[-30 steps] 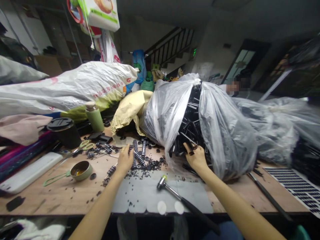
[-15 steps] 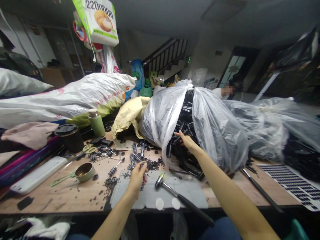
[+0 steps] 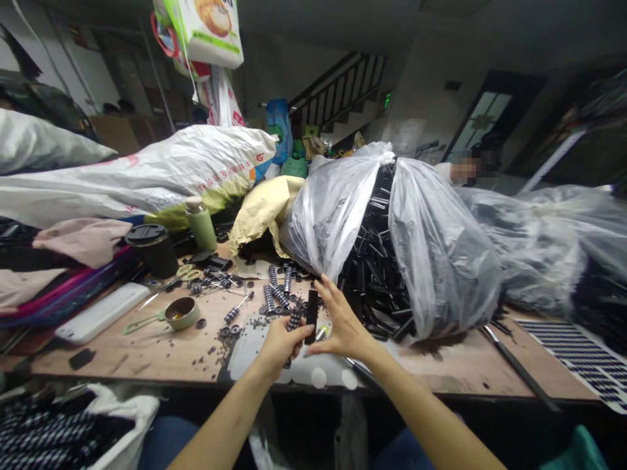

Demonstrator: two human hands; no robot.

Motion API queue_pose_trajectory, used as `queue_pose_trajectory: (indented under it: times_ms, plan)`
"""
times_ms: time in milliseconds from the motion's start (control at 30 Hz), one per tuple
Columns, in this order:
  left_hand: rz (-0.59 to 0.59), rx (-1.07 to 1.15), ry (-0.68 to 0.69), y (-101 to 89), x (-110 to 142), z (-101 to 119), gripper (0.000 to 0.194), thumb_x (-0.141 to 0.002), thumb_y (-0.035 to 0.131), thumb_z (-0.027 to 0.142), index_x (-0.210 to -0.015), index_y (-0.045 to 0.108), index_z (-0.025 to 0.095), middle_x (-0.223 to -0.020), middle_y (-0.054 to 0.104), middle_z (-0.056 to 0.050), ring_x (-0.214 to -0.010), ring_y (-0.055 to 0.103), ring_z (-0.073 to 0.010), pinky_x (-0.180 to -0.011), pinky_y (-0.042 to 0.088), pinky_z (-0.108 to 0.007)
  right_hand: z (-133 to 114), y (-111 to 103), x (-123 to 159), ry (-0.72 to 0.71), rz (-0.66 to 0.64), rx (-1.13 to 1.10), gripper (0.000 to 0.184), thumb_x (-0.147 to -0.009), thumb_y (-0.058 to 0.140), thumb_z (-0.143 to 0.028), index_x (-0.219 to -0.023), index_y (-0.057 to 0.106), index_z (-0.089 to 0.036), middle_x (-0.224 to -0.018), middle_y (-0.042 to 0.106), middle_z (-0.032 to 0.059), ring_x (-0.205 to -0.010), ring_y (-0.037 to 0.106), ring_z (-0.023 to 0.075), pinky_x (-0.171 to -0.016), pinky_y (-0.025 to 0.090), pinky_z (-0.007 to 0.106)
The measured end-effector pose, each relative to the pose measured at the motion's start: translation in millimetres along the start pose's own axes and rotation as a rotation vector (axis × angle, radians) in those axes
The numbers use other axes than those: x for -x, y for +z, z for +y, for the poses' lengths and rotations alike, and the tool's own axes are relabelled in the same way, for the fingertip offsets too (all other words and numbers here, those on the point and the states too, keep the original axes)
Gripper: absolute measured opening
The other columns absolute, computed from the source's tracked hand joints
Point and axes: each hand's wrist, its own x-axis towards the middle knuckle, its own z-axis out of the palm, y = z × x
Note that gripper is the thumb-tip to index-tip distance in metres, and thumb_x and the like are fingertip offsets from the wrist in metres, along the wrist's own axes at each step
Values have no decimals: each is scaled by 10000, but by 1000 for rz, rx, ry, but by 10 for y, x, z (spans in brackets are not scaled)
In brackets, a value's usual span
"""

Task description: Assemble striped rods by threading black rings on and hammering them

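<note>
My left hand is closed around a black-and-white checkered cylinder, its thumb pressed to the lower end of an upright black tube. Just right of the tube is my right hand, with fingers and thumb spread apart and nothing in its grip. Below the hands lies a grey mat. A hammer rests there, mostly hidden by my right hand and forearm. More checkered cylinders lie beyond my left hand among small black bits. Behind my right hand, a split clear plastic bag spills many black tubes.
To the left are a green-handled cup, scissors, a green bottle, a black tumbler and a white box. A long dark-handled tool and a sticker sheet lie right. A person sits in the background.
My right hand has come from the bag's opening back to my left hand. A black tube now stands against the left thumb. The view has shifted slightly.
</note>
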Motion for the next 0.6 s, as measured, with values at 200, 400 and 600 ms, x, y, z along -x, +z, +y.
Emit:
queue_pose_trajectory:
  times_ms: [200,400,600]
  plan:
    - [45,94,48,-171,26,-168,366,-684,572,472,-856,513,156,-477,451,86,-299,348,-31,-279,227,-129,-126,205,424,79,-59,55,951,-512,726,-401,-1305,281,-123,-1323,332,167,-1246,293,280,-1029,267,417]
    - [70,176,-18,-312,63,-251,478,-745,492,488,-1107,482,177,-443,405,104,-250,296,-36,-247,187,-127,188,377,954,267,-211,38,970,-463,753,-408,-1286,321,-130,-1314,362,181,-1238,301,327,-1025,242,497]
    - [28,373,-108,-103,182,-233,409,-744,511,415,-1063,530,161,-501,483,62,-328,426,-59,-299,311,-145,26,287,781,108,-62,-63,1122,-491,752,-474,-1349,114,-135,-1376,247,181,-1281,238,282,-1033,281,435]
